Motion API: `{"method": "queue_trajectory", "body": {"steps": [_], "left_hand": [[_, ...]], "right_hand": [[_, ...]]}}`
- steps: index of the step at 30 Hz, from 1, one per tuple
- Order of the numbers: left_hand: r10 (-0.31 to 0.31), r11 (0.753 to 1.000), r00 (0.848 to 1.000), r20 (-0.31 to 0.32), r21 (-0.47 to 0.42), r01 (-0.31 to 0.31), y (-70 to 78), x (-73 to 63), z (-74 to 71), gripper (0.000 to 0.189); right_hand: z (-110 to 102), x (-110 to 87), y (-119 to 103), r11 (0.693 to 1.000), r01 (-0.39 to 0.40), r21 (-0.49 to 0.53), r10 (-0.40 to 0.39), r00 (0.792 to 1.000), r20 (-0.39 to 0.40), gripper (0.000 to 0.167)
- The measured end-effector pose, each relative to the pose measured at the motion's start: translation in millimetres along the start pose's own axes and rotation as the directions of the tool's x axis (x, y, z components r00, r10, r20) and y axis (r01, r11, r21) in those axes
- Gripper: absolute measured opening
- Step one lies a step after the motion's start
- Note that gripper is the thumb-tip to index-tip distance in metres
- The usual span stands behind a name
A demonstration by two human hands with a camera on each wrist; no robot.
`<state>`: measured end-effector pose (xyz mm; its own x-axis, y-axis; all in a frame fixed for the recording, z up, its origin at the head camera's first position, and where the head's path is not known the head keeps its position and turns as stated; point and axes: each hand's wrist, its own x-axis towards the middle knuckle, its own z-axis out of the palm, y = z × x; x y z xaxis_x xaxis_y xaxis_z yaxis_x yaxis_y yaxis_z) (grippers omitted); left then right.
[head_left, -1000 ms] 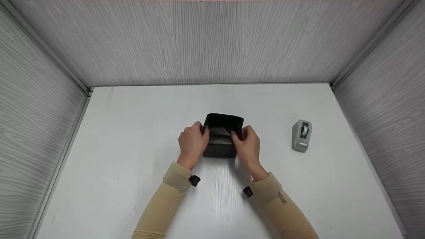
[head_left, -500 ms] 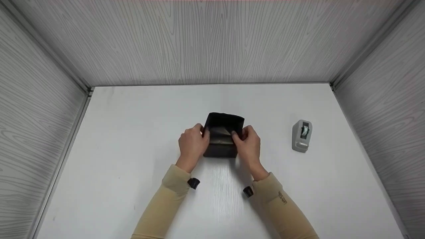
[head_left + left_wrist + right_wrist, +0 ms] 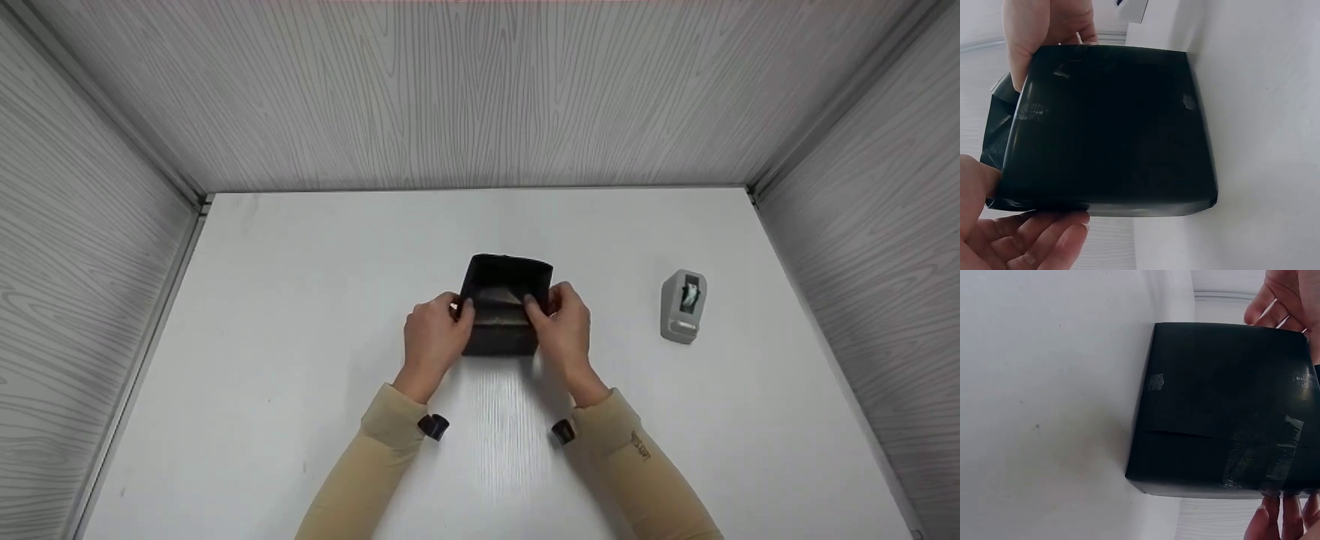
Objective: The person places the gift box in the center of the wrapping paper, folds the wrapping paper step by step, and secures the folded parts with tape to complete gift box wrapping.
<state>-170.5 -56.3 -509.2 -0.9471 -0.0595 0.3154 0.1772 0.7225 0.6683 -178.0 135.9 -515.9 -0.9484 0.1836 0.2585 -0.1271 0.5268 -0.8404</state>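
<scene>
A black paper box (image 3: 499,341) with an open top stands between my hands in the middle of the head view, its mouth tilted toward me. My left hand (image 3: 435,334) pinches the left edge, thumb at the inner side and fingers outside. On the opposite edge, my right hand (image 3: 562,330) grips the same way, thumb over the rim. The left wrist view has the box's smooth outer side (image 3: 1117,129), with creased paper near the mouth. Clear tape (image 3: 1280,461) crosses a seam in the right wrist view. The box's bottom is hidden.
A grey tape dispenser (image 3: 682,307) with a roll in it stands to the right on the white table (image 3: 300,262). Wood-grain panels (image 3: 480,97) wall in the back and both sides.
My left hand has slid slightly toward me along the box's left edge, and its wrist has dropped back a little. The box and right hand have barely shifted.
</scene>
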Motion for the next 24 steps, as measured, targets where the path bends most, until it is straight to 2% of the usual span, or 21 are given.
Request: {"method": "queue_trajectory", "body": {"steps": [8,14,24], "left_hand": [[0.006,1.000,1.000,-0.013,0.007,-0.006,0.3,-0.3,0.0,0.024],[0.006,1.000,1.000,-0.018,0.018,-0.006,1.4,-0.8,-0.3,0.024],[0.020,0.997,1.000,-0.005,0.080,-0.020,3.3,-2.2,-0.1,0.027]], "right_hand": [[-7,-2.7,1,0.997,0.071,-0.020,-0.070,0.997,0.029,0.021],[-17,-9.7,1,0.997,0.080,0.017,-0.081,0.995,0.066,0.019],[-19,-7.6,-4,0.996,0.067,-0.063,-0.065,0.997,0.041,0.012]]}}
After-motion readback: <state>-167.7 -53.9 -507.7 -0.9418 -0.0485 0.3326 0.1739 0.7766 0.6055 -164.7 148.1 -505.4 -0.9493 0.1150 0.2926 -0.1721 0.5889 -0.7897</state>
